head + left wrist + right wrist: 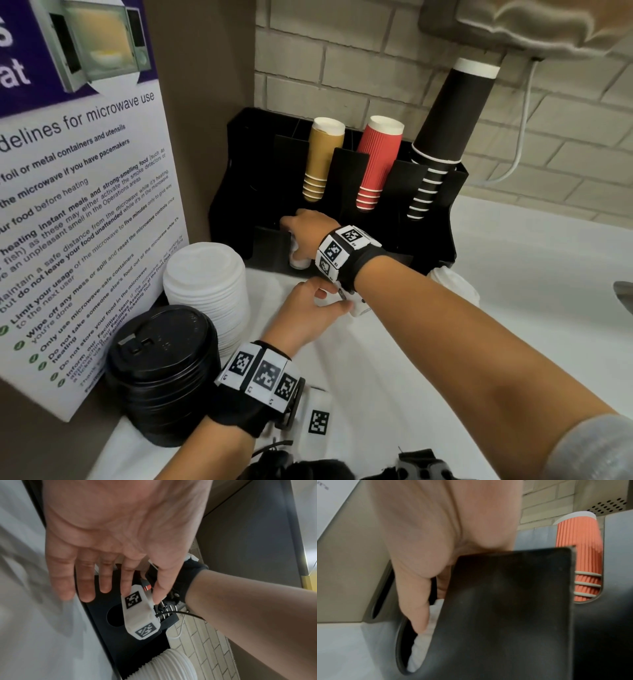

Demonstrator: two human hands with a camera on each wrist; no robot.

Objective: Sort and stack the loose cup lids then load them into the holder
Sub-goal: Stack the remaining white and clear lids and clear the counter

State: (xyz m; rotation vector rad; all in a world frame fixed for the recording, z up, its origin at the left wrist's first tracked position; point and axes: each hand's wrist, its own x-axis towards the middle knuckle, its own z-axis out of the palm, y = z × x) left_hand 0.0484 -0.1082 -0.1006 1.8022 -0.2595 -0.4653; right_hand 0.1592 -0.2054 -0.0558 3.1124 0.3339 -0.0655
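Observation:
My right hand (301, 233) reaches into the lower left slot of the black holder (428, 246) and grips a small stack of white lids (297, 255). In the right wrist view a finger of that right hand (419, 601) lies against the white lids (423, 642) inside the holder's (505, 601) curved opening. My left hand (315, 305) hovers just under the right wrist. Seen from the left wrist, the left hand (106, 580) has straight fingers, and its thumb and forefinger touch the white tagged wrist device (139, 615). It holds no lid.
A tall stack of white lids (205, 284) and a stack of black lids (161, 370) stand at the left by a microwave sign (78, 212). More white lids (455, 284) sit at the holder's right end. Gold (322, 161), red (376, 164) and black cups (442, 137) fill the upper slots.

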